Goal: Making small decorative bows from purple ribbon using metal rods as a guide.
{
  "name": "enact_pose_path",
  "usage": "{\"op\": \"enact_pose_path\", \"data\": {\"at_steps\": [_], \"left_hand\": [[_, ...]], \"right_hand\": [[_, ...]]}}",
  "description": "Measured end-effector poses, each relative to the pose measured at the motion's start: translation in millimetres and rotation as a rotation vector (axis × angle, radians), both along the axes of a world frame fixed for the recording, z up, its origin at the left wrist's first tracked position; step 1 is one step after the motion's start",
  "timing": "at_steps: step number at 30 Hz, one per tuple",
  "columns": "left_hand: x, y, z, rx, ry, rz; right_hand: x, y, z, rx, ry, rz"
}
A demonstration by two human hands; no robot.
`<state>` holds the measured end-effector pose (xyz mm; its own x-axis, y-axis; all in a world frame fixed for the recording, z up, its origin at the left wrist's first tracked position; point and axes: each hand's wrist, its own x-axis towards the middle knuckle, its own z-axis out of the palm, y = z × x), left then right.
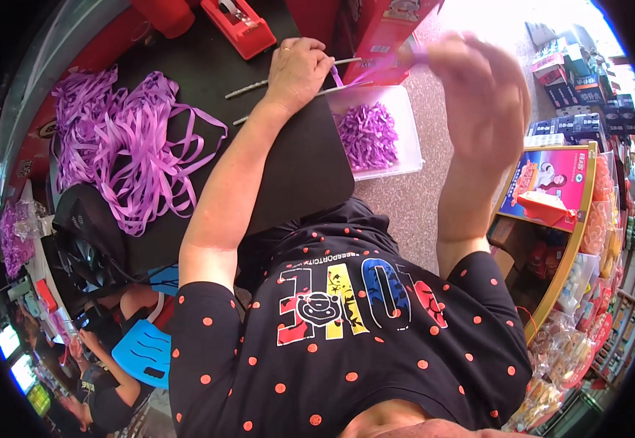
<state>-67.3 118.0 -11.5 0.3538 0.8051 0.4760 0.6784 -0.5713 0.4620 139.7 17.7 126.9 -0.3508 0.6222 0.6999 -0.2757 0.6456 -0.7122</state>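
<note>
The left hand [297, 71] pins a thin metal rod [248, 87] to the black bench [288, 168] while the blurred right hand [478, 95] pinches purple ribbon [346, 75] above the clear tub [405, 157] — a hard tug could slip the curl off.

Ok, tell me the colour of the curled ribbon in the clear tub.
Purple, seen best in the head view: curled ribbon in the clear tub.
</note>
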Motion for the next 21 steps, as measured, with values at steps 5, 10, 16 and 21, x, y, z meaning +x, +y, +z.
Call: {"op": "enact_pose_path", "data": {"at_steps": [5, 10, 16, 21], "left_hand": [[-1.5, 0.2, 1.4, -0.016, -0.031, 0.002], [-3.8, -0.5, 1.5, -0.061, -0.019, -0.045], [-6.8, -2.7, 3.4, -0.096, -0.028, -0.060], [-4.8, -2.8, 6.0, -0.128, -0.131, -0.033]], "right_hand": [[-37.3, 104.7, 18.6, -0.513, 0.330, -0.126], [-49.7, 192.0, -4.4, -0.622, 0.232, 0.327], [-43.5, 244.7, -82.7, -0.847, 0.178, 0.102], [-42.3, 257.7, -127.4, -0.904, 0.228, 0.154]]}}
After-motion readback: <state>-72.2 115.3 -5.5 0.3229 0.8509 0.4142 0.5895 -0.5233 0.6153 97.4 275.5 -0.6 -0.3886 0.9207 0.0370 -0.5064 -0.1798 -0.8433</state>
